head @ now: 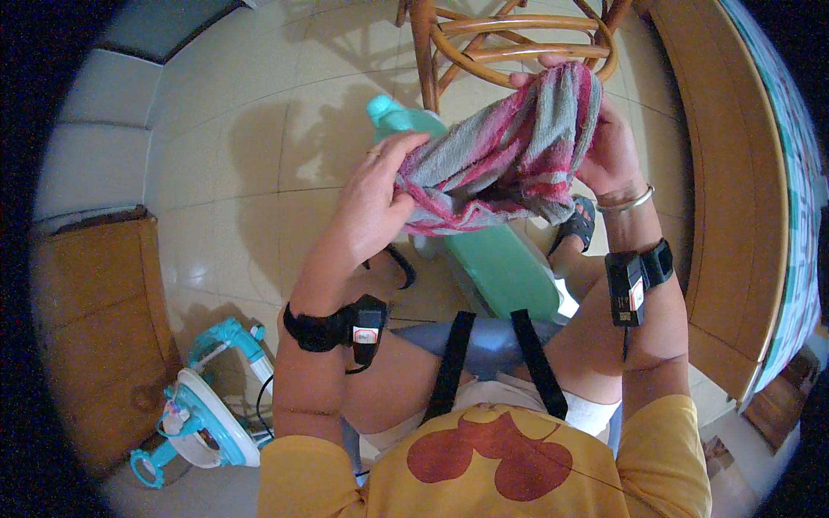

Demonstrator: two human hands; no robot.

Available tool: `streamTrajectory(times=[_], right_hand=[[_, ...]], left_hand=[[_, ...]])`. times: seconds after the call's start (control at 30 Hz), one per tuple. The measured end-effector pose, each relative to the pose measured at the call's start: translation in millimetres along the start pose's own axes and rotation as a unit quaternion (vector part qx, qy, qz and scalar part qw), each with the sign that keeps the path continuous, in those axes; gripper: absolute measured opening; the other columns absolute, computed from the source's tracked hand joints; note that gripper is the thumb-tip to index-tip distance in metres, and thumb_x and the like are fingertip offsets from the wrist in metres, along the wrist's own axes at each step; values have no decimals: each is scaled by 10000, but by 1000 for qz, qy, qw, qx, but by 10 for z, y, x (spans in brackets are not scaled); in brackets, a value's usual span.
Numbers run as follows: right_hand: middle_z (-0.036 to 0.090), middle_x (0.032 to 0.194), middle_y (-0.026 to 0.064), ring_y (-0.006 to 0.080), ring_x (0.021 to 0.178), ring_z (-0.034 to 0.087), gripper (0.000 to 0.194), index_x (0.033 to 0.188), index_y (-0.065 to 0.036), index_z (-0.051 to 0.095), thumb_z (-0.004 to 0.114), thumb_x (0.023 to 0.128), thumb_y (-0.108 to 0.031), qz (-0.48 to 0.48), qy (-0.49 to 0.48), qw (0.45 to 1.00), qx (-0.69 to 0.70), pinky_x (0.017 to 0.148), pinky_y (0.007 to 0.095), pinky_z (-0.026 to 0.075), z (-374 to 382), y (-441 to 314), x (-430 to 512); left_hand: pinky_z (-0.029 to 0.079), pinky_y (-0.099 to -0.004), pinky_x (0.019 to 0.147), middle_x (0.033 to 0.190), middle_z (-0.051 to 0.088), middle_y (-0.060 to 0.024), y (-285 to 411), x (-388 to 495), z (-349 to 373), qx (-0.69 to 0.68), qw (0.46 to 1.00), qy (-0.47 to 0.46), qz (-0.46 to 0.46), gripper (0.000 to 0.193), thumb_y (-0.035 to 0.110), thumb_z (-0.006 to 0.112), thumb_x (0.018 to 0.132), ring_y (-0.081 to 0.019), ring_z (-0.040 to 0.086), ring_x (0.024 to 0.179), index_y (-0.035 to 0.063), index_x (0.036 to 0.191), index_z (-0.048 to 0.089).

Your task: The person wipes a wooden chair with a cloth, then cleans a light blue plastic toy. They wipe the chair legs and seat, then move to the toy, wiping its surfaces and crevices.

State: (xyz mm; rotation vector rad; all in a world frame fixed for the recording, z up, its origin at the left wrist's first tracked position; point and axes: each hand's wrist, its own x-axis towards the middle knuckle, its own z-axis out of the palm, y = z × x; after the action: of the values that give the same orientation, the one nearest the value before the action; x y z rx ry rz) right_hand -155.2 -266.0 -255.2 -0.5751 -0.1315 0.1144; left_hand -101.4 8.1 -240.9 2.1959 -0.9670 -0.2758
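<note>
A pink and grey striped terry cloth point(499, 155) is stretched and bunched between both hands, above the floor in front of me. My left hand point(379, 194) grips its left end, thumb below and fingers on top. At the other end, my right hand point(605, 142) is partly behind the cloth, its fingertips showing at the top edge. Folds hide much of the right fingers. Beneath the cloth lies a long green object point(508, 275) with a flat face, its middle covered from view. A mint-green rounded piece point(392, 115) shows beyond my left hand; whether the two are joined I cannot tell.
A rattan chair point(518, 48) stands ahead on the tiled floor point(227, 155). A wooden bed frame point(728, 194) runs along the right side. At lower left are a turquoise and white wheeled item point(210, 414) and a wooden cabinet point(103, 337). Near my right knee is a dark sandal point(578, 223).
</note>
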Motion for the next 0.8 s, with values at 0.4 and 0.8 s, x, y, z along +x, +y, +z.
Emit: streamTrajectory(times=[0.4,0.8], right_hand=[[563,1237,157,261,1122,553,406,1207,-21,516,348,982,-314,-1,82,995,-62,993,396,423,25,-76,-66],[609,959,27,109,854,556,369,1203,-54,547,484,961,-326,332,-350,829,-284,745,278,473,706,1014,-384]], left_hand=[[475,-392,744,986,590,-152,-270,-62,-128,167,966,15,-197,217,84,571,802,-286,595,859,57,1018,570],[495,-420,757,990,604,-144,-1140,-616,-1138,-466,776,391,-168,354,294,427,910,-308,602,869,68,1159,536]])
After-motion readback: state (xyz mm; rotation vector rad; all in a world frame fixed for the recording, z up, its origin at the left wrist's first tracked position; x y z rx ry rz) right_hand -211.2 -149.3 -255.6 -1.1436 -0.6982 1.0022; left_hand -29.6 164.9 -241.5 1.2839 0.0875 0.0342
